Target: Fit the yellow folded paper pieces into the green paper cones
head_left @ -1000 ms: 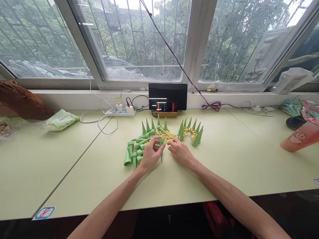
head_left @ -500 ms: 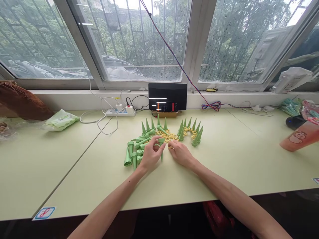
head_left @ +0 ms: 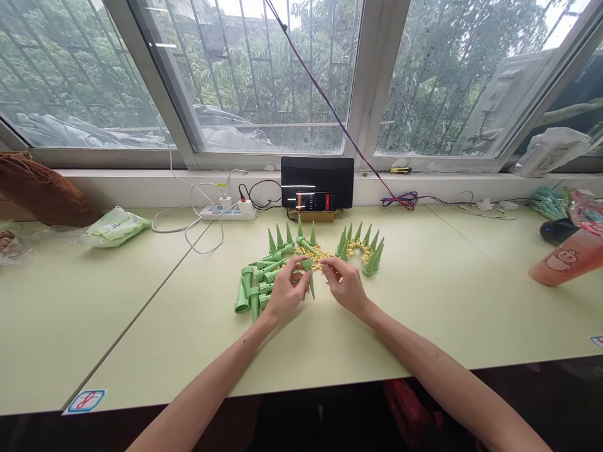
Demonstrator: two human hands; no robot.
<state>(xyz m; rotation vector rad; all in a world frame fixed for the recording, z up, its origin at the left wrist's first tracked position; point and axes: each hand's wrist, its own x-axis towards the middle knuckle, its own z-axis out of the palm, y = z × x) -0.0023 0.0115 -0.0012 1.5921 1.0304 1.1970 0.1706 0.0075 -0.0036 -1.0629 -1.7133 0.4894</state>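
My left hand (head_left: 289, 290) grips a green plastic watering spike (head_left: 311, 285) near its wide cap end, the point slanting down above the table. Just right of the cap, my right hand (head_left: 346, 285) is closed in a pinch; whatever sits between its fingertips is too small to make out. Behind both hands lies a pile of small yellow pieces (head_left: 321, 257). More green spikes (head_left: 254, 301) lie heaped beside my left hand. Several others (head_left: 370, 267) stand point up in a curve on the right, around more yellow pieces (head_left: 362, 251).
A phone (head_left: 315, 201) showing a timer leans on a black screen (head_left: 316, 172) at the back. Left of it are a power strip (head_left: 228, 212) with cables and a wipes pack (head_left: 117, 227). A pink drink cup (head_left: 568, 256) stands far right.
My right hand has lifted from the table near the yellow pieces and come up toward the spike's cap. The spike in my left hand has tilted, its point swinging right.
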